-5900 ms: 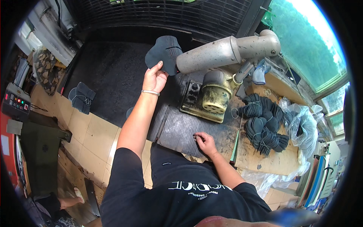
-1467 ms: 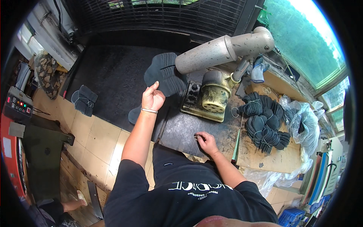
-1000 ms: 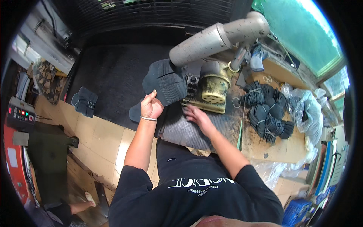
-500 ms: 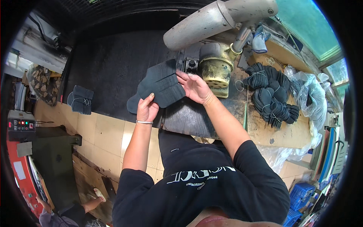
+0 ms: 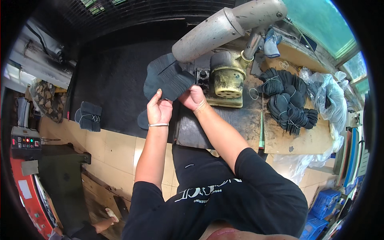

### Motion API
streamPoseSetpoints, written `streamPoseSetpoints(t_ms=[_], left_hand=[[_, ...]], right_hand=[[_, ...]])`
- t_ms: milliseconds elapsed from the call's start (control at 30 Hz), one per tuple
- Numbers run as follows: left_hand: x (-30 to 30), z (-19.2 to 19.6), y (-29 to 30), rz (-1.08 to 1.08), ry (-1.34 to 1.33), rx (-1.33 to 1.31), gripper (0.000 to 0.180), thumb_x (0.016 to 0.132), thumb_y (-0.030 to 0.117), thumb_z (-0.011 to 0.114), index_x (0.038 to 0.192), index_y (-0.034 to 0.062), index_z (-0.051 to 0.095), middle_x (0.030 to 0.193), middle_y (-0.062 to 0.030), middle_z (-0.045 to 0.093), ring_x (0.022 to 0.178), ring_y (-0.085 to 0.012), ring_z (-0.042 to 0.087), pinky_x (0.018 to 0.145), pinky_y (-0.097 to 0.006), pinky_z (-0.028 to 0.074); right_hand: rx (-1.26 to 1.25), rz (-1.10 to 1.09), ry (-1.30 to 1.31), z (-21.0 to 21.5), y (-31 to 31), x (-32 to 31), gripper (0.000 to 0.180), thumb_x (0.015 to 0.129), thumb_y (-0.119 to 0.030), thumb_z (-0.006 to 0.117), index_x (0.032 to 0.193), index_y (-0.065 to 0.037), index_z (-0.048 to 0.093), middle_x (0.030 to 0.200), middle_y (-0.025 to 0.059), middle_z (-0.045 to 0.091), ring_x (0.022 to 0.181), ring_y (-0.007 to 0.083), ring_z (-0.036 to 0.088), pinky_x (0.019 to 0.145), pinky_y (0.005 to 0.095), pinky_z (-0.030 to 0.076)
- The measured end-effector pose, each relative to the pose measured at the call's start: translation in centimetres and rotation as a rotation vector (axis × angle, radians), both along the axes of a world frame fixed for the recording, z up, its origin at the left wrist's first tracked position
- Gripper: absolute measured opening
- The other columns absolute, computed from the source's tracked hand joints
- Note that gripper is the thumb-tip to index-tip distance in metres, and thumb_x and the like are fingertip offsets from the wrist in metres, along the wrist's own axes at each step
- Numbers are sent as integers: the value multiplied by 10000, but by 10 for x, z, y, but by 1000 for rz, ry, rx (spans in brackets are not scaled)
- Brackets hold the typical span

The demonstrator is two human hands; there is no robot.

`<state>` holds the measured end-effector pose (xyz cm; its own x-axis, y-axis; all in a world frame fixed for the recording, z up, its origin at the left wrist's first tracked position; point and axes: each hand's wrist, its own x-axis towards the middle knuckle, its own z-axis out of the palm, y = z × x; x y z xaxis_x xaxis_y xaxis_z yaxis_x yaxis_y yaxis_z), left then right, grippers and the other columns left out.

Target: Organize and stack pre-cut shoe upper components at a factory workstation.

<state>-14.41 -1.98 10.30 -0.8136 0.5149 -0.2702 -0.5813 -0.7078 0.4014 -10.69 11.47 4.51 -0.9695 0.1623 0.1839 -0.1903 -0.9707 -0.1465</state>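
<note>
Above the black work surface [image 5: 108, 80] I hold a fanned stack of thin dark cut pieces [image 5: 166, 78] with rounded, lobed outlines. My left hand [image 5: 160, 110] grips the stack's near edge, thumb on top and fingers underneath. At the right-hand edge, my right hand [image 5: 194, 98] is closed, its fingers curled against the layers and partly hidden. A rounded dark piece [image 5: 142, 119] shows beside my left wrist; whether it joins the stack is hidden. A tied bundle of similar pieces [image 5: 89, 116] lies at the left.
Right of my hands stands a yellowish metal cylinder fixture [image 5: 228, 80], beneath a thick grey lamp-like arm [image 5: 208, 34]. Several tied dark bundles [image 5: 286, 98] lie on cardboard [image 5: 308, 140] beside clear plastic bags [image 5: 330, 100]. A control box [image 5: 26, 142] and another person's foot [image 5: 112, 215] are at left.
The stack has turned and its layers have fanned out. My right hand has gone from open fingers to curled at its edge, moving left and slightly down; my left has shifted slightly right.
</note>
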Motion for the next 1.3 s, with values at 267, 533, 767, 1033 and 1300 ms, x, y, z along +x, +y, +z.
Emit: streamPoseSetpoints(t_ms=[267,533,767,1033,1300], left_hand=[[-30,0,1,200,22,-52,252,891,22,556,1135,-44,547,1155,-144,600,1093,-269,568,977,-398,465],[-25,-22,16,369,30,-110,117,919,25,537,1010,-33,582,896,-66,635,769,-180,624,724,-302,540],[7,-16,-13,132,432,-145,441,889,34,562,1311,-37,456,1313,-132,514,1206,-235,499,1072,-376,355],[-32,15,-52,-368,580,-318,481,805,37,692,1240,-20,494,1165,-110,600,1083,-209,588,977,-345,456],[-31,11,-25,-176,741,-441,411,812,-51,644,1197,-11,505,1115,-84,615,1008,-160,604,915,-296,480]], right_hand=[[421,-93,-20,30,-34,-16,614,782,-5,592,1356,-22,373,1335,99,472,1274,222,420,1083,352,303],[702,-367,-169,45,-54,-22,662,762,-51,732,1318,-25,372,1248,100,521,1148,185,498,1006,336,399],[611,-353,-293,44,-37,0,364,812,-27,665,1158,-8,552,1076,56,621,991,137,581,916,291,459],[743,-164,-261,43,-10,27,410,816,-62,666,1197,1,527,1098,60,616,995,138,577,925,297,455],[485,-255,-274,45,-10,9,373,840,-25,603,1204,-1,525,1124,75,609,1040,163,574,937,308,452]])
